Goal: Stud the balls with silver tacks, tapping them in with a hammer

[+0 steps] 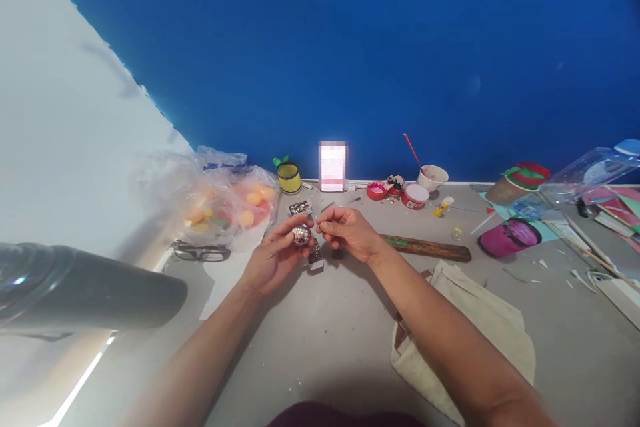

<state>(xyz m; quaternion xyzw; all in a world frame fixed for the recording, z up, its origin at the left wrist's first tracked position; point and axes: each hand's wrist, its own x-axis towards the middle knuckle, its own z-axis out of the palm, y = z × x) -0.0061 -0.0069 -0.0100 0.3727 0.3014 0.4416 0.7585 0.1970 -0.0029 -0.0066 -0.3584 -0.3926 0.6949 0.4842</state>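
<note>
Two hands [273, 259], one handheld silvery ball [301, 235], one beige cloth [480, 327]

Mid-frame, anything pinched by the right hand [350, 232] is too small to tell. The screen [333, 165] above is blurred. Lower left, the edge cuts off a grey tube [95, 285].

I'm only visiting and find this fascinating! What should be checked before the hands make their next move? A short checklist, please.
1. Silver ball supported: ok, held in the left hand.
2. Right hand close to the ball: ok, fingertips pinched beside it.
3. Tiny piece between those fingertips: cannot tell, too small.
4. Glasses away from both hands: ok, over by the plastic bag.
5. Right forearm off the cloth: cannot tell, it overlaps the cloth in view.
</note>
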